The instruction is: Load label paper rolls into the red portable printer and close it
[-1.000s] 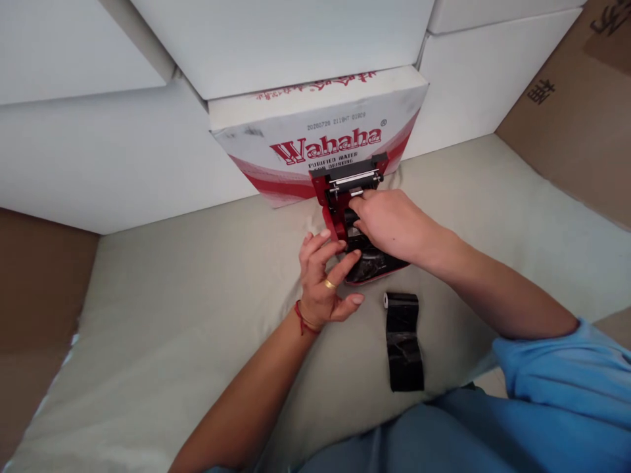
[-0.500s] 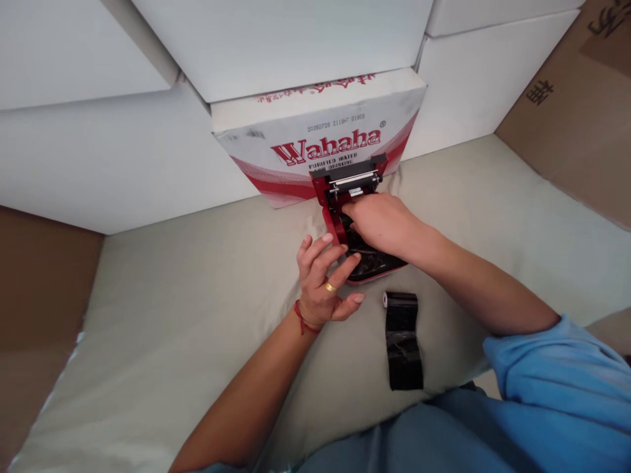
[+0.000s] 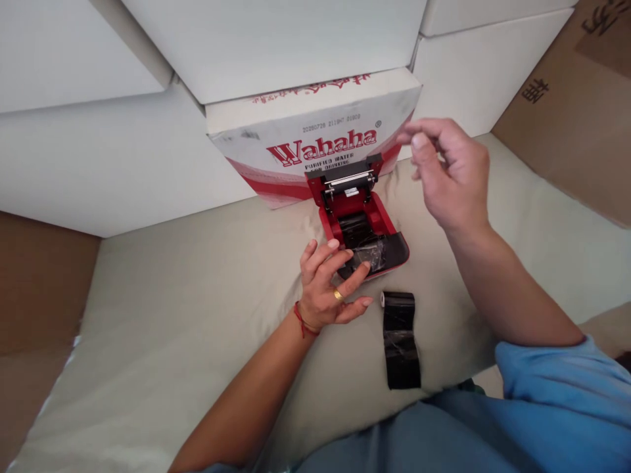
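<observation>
A small red and black label printer point(image 3: 389, 226) stands with its lid point(image 3: 351, 179) tipped back, a roller showing on the lid's inner side. Inside its red tray lies a roll of black film point(image 3: 355, 226), with a loose, shiny length running over the front edge. My left hand point(image 3: 328, 282) has its fingers spread, the tips resting at the printer's near left edge on the film. Raised in the air right of the printer, my right hand point(image 3: 456, 174) is loosely bent, thumb apart from the palm, and nothing shows in it; its fingertips are slightly blurred.
A second, partly unrolled black roll point(image 3: 401, 341) lies on the pale cloth point(image 3: 197, 315) near me. Behind the printer stands a Wahaha water carton point(image 3: 315, 131), against white boxes point(image 3: 123, 157). Brown cardboard walls point(image 3: 566, 125) stand at either side.
My right hand has come out of the printer's tray and risen up to the right, uncovering the black roll inside. My left hand has barely moved.
</observation>
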Demonstrator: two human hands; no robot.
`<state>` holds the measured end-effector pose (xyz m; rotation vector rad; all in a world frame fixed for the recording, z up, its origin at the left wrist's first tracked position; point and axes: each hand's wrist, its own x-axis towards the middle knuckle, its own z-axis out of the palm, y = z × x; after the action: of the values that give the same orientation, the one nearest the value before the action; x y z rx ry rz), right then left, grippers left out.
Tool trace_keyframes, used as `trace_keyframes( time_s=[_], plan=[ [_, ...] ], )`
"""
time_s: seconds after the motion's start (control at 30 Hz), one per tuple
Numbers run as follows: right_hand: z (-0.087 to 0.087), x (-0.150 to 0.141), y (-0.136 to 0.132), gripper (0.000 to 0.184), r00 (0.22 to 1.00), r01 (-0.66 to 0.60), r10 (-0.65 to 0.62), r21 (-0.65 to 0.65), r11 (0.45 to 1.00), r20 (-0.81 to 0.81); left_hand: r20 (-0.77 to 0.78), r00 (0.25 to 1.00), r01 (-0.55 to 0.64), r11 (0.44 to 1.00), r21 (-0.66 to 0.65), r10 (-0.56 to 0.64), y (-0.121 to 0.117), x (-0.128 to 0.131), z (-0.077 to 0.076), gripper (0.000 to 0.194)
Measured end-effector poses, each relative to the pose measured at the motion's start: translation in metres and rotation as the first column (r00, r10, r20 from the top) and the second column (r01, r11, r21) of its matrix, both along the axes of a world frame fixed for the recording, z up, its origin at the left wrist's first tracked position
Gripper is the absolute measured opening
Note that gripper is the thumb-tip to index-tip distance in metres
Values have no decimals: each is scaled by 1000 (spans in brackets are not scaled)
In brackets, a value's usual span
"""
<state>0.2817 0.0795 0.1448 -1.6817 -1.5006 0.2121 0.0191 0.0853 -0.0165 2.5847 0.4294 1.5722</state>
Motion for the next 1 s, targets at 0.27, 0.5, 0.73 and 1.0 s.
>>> trace_keyframes(
  time_s=[0.27,0.5,0.73,1.0],
  plan=[
    [-39,6,29,68,940,-280,298,121,952,-164,-18,986,-165,980,109,168,-5,5,13,41],
    [-50,9,-36,49,931,-364,365,55,930,-6,-10,988,-152,984,92,153,-3,4,10,39],
    [-58,-11,-69,40,956,-278,287,-126,952,59,-29,991,-128,989,79,130,1,2,8,41],
    [-62,-23,-73,46,938,-328,343,-204,922,43,35,999,-9,999,-50,11,7,2,5,56]
  ],
)
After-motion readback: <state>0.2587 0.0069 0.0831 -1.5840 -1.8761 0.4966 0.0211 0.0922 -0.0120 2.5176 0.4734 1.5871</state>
